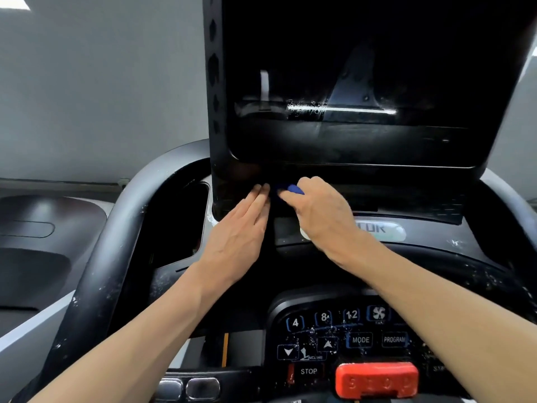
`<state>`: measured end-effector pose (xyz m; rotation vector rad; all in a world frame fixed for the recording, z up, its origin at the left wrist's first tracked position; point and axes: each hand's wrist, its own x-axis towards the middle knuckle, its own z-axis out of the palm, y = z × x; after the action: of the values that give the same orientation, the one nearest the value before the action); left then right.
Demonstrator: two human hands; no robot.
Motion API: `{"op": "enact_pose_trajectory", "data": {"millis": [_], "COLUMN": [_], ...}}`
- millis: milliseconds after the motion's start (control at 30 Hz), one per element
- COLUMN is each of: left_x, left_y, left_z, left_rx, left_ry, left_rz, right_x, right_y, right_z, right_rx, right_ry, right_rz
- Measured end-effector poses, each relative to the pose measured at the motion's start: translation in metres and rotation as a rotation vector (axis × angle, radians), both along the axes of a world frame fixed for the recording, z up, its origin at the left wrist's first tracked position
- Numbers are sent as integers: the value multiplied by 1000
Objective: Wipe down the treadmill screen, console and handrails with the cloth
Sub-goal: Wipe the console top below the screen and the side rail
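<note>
Our right hand (316,216) is closed around the blue cloth (292,189), which peeks out at eleven o'clock from the knuckles, pressed under the bottom edge of the screen (363,82). Our left hand (238,231) lies flat and open just beside it at nine o'clock, fingertips touching the dark frame. That lower edge runs from nine to three o'clock, so we judge the right hand, already on it, should sweep toward three. Droplets dot the console (343,333) at six o'clock.

Droplet-speckled black console (479,274) carries red stop clip (376,379)
</note>
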<state>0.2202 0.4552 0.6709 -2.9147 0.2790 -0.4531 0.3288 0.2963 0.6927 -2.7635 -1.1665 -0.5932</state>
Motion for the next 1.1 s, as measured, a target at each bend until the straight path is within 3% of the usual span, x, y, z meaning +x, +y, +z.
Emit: {"op": "enact_pose_trajectory", "data": {"millis": [133, 267, 433, 600, 667, 767, 967, 1100], "left_x": [0, 4, 0, 5, 2, 1, 3, 1], "left_y": [5, 2, 5, 4, 5, 2, -3, -5], "left_z": [-4, -8, 0, -8, -5, -3, -3, 3], "left_rx": [23, -93, -62, -77, -49, -124, -206, -131], "left_ry": [96, 37, 109, 94, 175, 130, 134, 169], "left_rz": [-24, -20, -21, -24, -20, 0, 3, 9], "right_x": [-14, -10, -11, -5, 3, 2, -1, 7], "right_y": [-17, 5, -28, -6, -24, -58, -40, -77], "right_z": [-8, -2, -3, 9, 11, 4, -8, -5], "right_rx": [83, 53, 104, 1, -21, -30, 24, 49], "right_ry": [8, -2, 104, 232, 268, 162, 143, 142], "right_rz": [-172, -68, -306, 79, -43, -262, -78, -227]}}
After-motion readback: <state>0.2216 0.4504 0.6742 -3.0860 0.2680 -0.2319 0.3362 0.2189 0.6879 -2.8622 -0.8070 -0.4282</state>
